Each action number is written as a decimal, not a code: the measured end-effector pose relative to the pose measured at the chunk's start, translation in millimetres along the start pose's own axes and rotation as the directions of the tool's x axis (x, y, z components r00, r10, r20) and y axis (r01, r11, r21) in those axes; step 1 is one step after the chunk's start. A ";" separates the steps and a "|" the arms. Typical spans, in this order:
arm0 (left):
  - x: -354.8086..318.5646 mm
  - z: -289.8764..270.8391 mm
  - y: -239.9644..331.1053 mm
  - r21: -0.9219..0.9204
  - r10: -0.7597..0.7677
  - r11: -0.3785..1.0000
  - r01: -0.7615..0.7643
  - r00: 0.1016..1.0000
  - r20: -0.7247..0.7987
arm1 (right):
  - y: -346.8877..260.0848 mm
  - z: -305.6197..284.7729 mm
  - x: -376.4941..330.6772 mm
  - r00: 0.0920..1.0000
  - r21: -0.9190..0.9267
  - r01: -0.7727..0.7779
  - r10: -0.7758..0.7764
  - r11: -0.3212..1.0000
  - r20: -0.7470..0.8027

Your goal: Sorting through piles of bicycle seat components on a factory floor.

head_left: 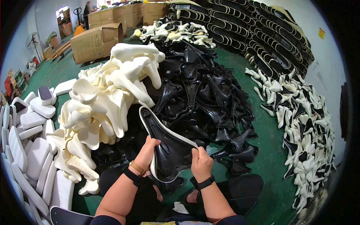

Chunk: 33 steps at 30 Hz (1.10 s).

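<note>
Between my hands is a bicycle saddle [168, 150], its glossy black underside turned up and a cream foam edge showing round its rim. My left hand [147, 154] grips its left edge, with the thumb over the black shell. On the right wing, my right hand [201, 161] is closed with its thumb on the edge. The saddle's narrow nose points up and away from me. Just beyond it lies a heap of black saddle shells [202, 90]. To the left of that rises a pile of cream foam saddle pads [108, 93]. The fingers beneath the saddle are hidden.
White foam blocks [35, 161] crowd the far left. Finished-looking cream and black saddles [300, 131] lie heaped along the right, with more [176, 32] at the back. Curved black pieces [247, 30] are stacked by the wall. Cardboard boxes [95, 43] and a person [86, 15] are behind.
</note>
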State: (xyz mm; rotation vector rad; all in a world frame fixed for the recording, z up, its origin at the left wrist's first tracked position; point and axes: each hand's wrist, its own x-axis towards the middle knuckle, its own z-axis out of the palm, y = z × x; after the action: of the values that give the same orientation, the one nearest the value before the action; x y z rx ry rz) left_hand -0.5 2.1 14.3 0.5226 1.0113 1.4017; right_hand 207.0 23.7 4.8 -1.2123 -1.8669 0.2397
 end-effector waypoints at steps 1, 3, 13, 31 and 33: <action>-3.3 4.9 2.8 0.008 -0.039 0.999 0.039 0.999 -0.021 | 1.4 -0.6 0.5 1.000 0.007 -0.001 0.001 1.000 -0.001; -6.7 7.5 5.9 0.016 -0.075 0.997 0.076 0.996 -0.050 | -0.8 -2.3 1.5 0.999 0.031 -0.031 0.031 0.999 0.016; 0.1 0.8 0.5 0.019 -0.015 1.000 0.016 0.999 -0.043 | 0.1 -2.3 4.5 0.998 0.086 -0.015 0.020 0.996 -0.054; -2.3 1.3 2.1 -0.078 0.063 0.995 -0.067 0.997 -0.053 | -16.2 1.8 -13.5 0.809 0.802 -0.578 0.236 0.151 0.539; -0.4 -4.4 0.5 0.029 0.113 0.993 -0.112 0.994 -0.016 | -14.6 2.2 -15.2 0.814 0.803 -0.574 0.216 0.162 0.539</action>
State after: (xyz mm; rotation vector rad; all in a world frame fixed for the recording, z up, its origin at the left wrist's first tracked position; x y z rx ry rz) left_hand -4.4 0.6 12.6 0.5970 1.0304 1.4953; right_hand 198.0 4.5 3.2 -0.7093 -1.0786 1.7227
